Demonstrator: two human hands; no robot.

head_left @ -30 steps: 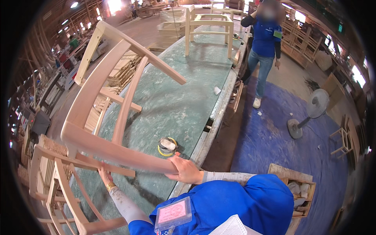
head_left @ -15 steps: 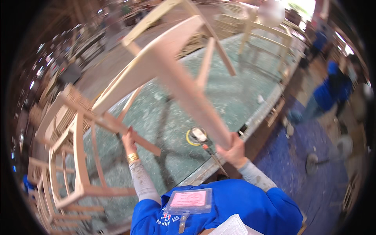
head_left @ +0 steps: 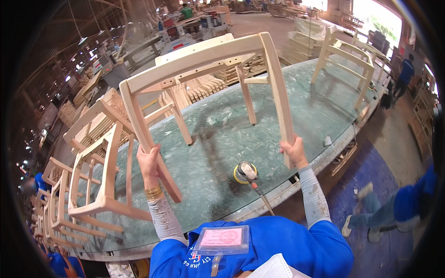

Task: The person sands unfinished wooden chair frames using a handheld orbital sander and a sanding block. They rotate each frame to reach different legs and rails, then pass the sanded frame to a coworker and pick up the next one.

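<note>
A pale wooden chair frame [head_left: 197,59] is tilted in front of me above the green worktable [head_left: 218,185], one long leg gripped in each hand. My left hand [head_left: 148,166] wraps round the lower part of its left leg. Near the end of the right leg, my right hand [head_left: 295,151] is closed round the wood. Its two shorter legs point down at the tabletop; I cannot tell whether they touch it. Between my hands and closer to me, a round power sander [head_left: 245,172] with a yellow rim lies on the table, its hose running toward me.
Several more chair frames [head_left: 103,201] stand in a row along the left. Another chair frame [head_left: 343,62] stands at the table's far right. Stacked wooden parts [head_left: 197,88] lie beyond the table. Co-workers in blue [head_left: 412,199] are on the right, one close by.
The chair frame has swung from a slanted, sideways pose to one facing me more squarely. My right hand has moved up and right, still gripping its leg. The view has shifted too.
</note>
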